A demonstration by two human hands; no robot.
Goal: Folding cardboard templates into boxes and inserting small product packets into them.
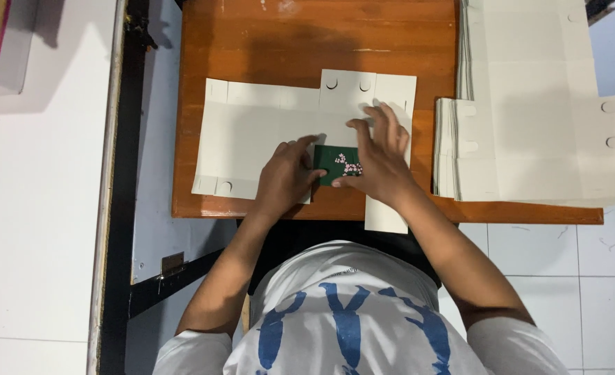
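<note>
Flat white carton blank (266, 132) on wooden surface (266, 42); left hand (287, 173) open, pinning folded green flap (335, 164); right hand (380, 156) spread flat, pressing crease; spare blanks stack (529, 139) right; keep edges aligned, pressure even

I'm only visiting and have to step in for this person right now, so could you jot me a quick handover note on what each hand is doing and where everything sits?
Left hand: flat, pressing on the unfolded white box blank, fingertips at the folded green flap with pink flowers.
Right hand: spread over the same flap, pressing it down; no closed grip on anything.
The blank lies flat on the wooden table, one panel hanging over the near edge.
Stack of unfolded blanks sits to the right.
Done: one flap looks turned over, printed side up.
Left: the other panels and tabs are still flat.
</note>
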